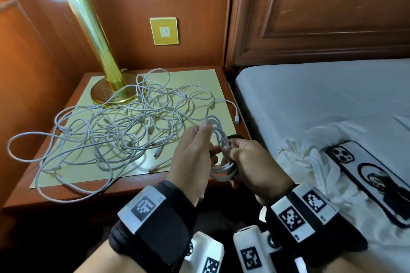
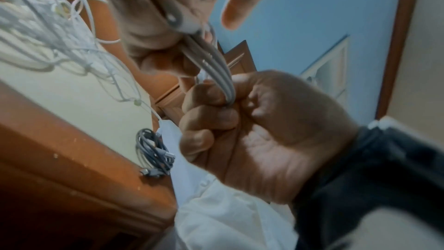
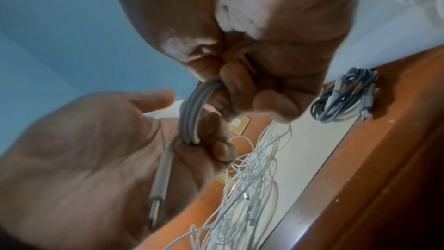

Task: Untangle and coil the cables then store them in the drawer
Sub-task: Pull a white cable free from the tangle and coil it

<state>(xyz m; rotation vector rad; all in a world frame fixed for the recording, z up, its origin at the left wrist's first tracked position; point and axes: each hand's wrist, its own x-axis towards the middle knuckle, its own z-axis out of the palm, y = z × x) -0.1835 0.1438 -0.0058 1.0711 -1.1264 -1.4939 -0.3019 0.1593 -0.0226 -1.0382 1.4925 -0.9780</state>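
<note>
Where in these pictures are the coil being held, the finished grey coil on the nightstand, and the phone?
held coil (image 1: 221,168): head view, lower loops between the hands.
grey coil (image 3: 343,94): right wrist view, middle of the bundle.
phone (image 1: 366,175): head view, patterned back.

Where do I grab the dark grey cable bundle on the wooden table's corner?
Probably from above, pinching across the bunched loops of the dark grey coiled cable. It lies flat on the wooden nightstand, plugs loose, so holding all loops keeps it coiled.
</note>
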